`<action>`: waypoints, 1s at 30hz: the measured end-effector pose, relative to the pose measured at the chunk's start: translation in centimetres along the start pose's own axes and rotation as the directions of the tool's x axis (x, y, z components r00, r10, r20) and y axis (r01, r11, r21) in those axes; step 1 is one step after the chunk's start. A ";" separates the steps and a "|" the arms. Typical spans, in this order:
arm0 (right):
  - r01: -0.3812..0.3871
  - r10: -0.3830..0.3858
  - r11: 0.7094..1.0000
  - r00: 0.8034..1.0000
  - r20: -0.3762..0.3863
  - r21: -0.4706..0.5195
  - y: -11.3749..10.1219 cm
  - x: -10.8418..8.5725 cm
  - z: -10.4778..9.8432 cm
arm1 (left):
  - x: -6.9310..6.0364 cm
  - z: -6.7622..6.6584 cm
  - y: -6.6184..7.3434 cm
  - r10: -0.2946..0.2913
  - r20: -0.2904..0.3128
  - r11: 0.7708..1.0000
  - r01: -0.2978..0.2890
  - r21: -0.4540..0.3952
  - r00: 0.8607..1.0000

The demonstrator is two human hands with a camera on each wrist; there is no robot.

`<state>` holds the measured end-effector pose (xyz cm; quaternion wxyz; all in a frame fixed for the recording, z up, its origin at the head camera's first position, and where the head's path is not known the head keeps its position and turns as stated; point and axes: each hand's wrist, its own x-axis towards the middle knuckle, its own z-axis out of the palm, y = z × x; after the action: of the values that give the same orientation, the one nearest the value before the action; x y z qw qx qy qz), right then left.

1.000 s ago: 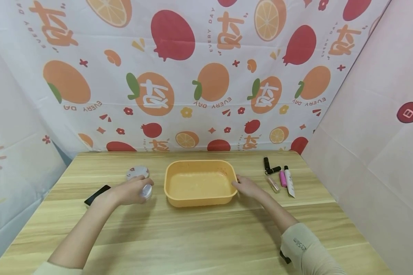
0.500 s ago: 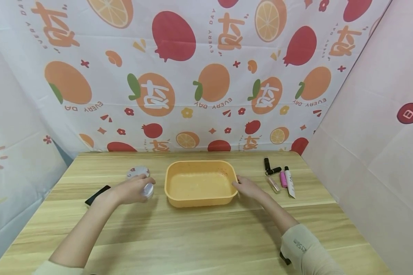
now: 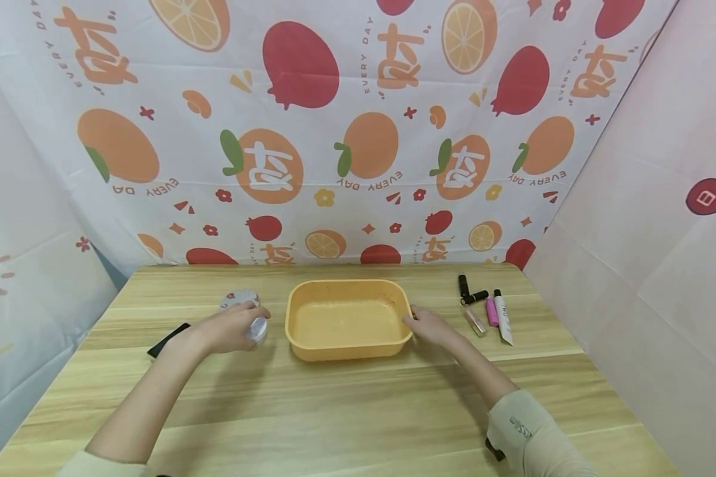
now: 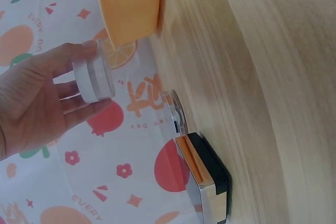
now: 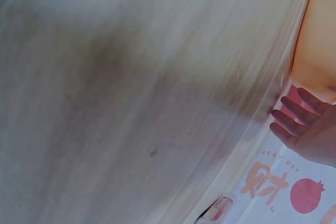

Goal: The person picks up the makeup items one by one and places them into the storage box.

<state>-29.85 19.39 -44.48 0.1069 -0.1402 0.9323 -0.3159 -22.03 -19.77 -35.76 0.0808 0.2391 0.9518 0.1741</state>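
My left hand pinches a small clear round jar between thumb and fingers, held above the table left of the basin. At mid-table stands a yellow plastic basin, bare inside apart from small reddish marks on its far right wall. The right hand is against the basin's right end, its thumb near the rim. In the right wrist view its fingers are extended and slightly spread beside the basin; the thumb does not show there. Behind the left hand lies a round disc, pale with reddish marks, partly covered.
Flat on the left lies a black rectangular case. On the right are black tubes, a clear pinkish tube, a pink cylinder and a white squeeze tube. A fruit-printed cloth hangs behind the table.
The left hand has shifted very slightly to the right with the jar. The right hand and the basin keep their places.
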 end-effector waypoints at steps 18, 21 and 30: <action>-0.007 0.007 1.000 1.000 0.012 0.024 0.0 -0.1 0.1 | 0.2 0.0 0.2 -0.006 -0.010 1.000 0.006 0.017 1.000; -0.009 0.009 1.000 1.000 0.010 0.030 0.0 -0.1 0.1 | 0.3 0.1 0.2 -0.014 -0.008 1.000 0.014 0.023 1.000; -0.007 0.007 0.999 1.000 0.015 0.031 0.1 -0.2 0.0 | 0.4 -0.2 0.7 -0.022 0.000 1.000 0.022 0.021 1.000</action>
<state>-29.69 19.49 -44.53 0.1170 -0.1374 0.9269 -0.3290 -22.12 -19.07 -35.38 0.0804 0.2295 0.9562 0.1631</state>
